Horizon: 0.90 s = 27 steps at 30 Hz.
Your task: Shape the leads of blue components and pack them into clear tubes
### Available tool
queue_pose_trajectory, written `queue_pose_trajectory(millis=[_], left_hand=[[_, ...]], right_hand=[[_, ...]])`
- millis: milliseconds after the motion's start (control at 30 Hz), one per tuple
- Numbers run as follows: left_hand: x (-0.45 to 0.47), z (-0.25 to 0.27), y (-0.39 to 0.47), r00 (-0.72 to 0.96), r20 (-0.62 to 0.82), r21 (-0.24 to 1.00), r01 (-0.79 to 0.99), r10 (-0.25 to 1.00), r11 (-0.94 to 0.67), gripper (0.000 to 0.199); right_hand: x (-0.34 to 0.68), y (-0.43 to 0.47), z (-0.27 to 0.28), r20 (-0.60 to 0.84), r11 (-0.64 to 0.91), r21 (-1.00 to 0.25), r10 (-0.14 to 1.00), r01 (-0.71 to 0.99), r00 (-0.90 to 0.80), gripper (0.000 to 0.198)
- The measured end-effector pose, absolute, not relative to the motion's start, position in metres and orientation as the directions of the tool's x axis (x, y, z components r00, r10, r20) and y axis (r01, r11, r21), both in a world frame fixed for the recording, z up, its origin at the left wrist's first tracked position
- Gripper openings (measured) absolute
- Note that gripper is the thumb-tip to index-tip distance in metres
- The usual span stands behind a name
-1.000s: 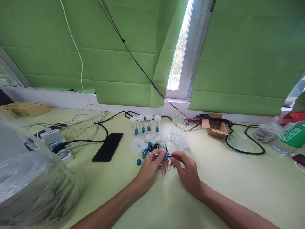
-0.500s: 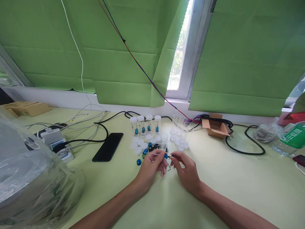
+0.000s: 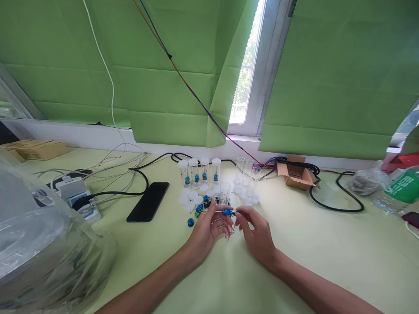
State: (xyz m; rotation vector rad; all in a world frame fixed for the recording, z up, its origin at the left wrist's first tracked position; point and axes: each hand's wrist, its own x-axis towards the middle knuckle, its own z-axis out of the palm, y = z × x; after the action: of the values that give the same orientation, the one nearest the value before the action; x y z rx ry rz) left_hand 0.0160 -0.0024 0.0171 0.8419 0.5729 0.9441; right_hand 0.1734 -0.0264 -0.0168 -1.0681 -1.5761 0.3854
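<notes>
A blue fitting [image 3: 227,212] lay between the fingers of the left hand [image 3: 209,227] and the right hand [image 3: 257,227], above the worktop [image 3: 327,250].
The right thumb and forefinger were pinched together at the fitting's near end, to its right; the left fingers were spread and curled beneath it, thumb raised, and whether they gripped it could not be told. A thin metal rod [image 3: 218,212] ran from the fitting toward the left thumb, and a bent metal rod [image 3: 232,230] showed below, between the two hands. Just beyond the fingers stood a clear tube [image 3: 225,188]; farther off, four capped tubes [image 3: 216,162] stood in a row. White caps [image 3: 190,206] and a loose blue piece [image 3: 190,222] lay left of the left fingers, with a black phone [image 3: 148,202] farther left.
</notes>
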Motion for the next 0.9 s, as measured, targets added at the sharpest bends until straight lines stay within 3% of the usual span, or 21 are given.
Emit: queue_pose_trajectory(millis=[667,900], left_hand=[[0.0173,0.0127,-0.0020,0.577,-0.060,0.845,-0.405,0.814,0.349,0.031],[0.0163,0.0116,-0.0016,0.608,-0.093,0.843,-0.373,0.789,0.387,0.034]], right_hand=[[0.1738,-0.0270,-0.0150,0.595,0.519,-0.733,0.803,0.439,0.045,0.015],[0.1735,-0.0262,-0.0157,0.581,0.512,-0.747,0.813,0.424,0.041,0.017]])
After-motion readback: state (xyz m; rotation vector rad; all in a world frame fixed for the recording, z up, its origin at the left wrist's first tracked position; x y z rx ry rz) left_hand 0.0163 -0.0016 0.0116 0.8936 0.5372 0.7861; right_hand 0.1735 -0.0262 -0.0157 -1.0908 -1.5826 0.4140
